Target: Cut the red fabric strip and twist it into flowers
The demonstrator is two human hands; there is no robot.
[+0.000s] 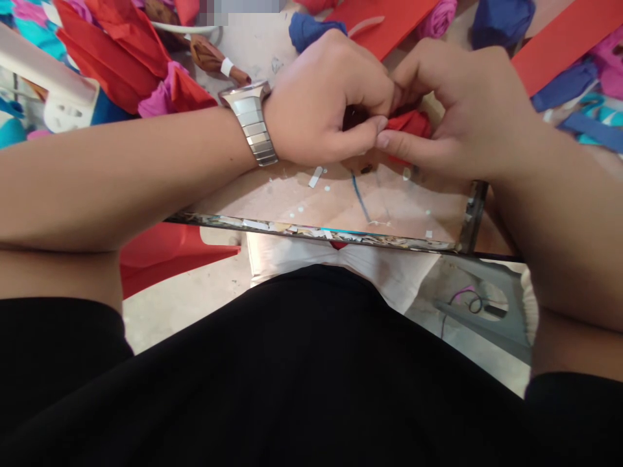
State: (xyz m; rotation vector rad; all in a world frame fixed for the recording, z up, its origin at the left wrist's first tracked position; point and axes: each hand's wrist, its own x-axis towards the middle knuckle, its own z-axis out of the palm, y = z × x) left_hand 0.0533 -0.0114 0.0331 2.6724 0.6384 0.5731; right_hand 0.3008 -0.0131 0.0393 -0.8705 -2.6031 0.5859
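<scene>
Red material [411, 123], one gathered piece: in the head view, the only one, located between the fingertips of both hands, above the near part of the bench [413, 201]. Left hand [331, 97], wearing a metal-banded watch [253, 126]: thumb and curled forefinger pinched at the material's left edge. Right hand [467, 104]: thumb and fingers grasping the same piece, its thumb tip just beside the left one. Step in hand, by judgement: gathering or folding the piece with the fingertips; the next move seems to call for a firm pinch on one side while the other is worked. Surroundings: blue bundle [314, 31], just beyond the left hand; pink roll [440, 18], beyond the right; brown bundle [209, 55] with a pale band, near the watch; pale scraps [316, 176], scattered on the bench. Hard to make out: middle and far side of the red material, screened by fingers; whether it is cloth or paper, cannot tell; several coloured pieces, cut off by the view's upper edge
</scene>
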